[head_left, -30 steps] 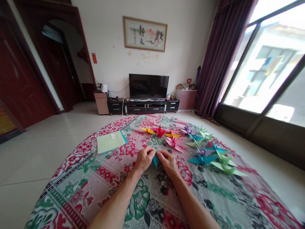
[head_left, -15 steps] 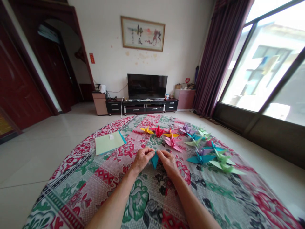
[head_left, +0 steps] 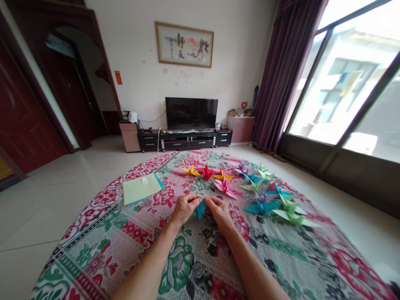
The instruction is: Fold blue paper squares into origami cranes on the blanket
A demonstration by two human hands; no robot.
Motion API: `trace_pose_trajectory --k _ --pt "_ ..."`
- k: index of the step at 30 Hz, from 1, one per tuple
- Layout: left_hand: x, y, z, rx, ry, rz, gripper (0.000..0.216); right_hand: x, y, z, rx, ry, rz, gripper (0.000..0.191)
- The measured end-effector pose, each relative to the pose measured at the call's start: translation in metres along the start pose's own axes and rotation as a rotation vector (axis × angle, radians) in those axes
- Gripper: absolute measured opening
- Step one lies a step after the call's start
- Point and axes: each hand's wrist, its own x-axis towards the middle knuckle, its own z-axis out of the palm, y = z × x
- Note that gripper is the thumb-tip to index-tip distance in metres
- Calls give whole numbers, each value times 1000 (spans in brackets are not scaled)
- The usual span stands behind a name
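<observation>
My left hand and my right hand meet over a floral blanket on the floor. Both pinch a small folded piece of teal paper between their fingertips, its point hanging down. Beyond my hands lie several finished paper cranes: a yellow one, a red one, a pink one, a teal one and green ones. A stack of pale green paper sheets lies to the left.
The blanket lies on a pale tiled floor. A television stands on a low dark cabinet at the far wall. Dark curtains and a large window are on the right, a dark wooden doorway on the left.
My hands stay pinched on the teal paper. The view has shifted slightly, so everything sits a little further left and up.
</observation>
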Motion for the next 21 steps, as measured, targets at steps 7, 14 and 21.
trace_pose_trajectory --k 7,14,21 --pt "0 5 -5 71 -58 36 29 0 2 0 -14 -27 -21 33" --pt "0 6 -6 161 -24 32 26 -2 1 2 -116 -27 -55 33" --pt "-4 11 -4 161 19 1 23 0 4 2 -185 -33 -112 33"
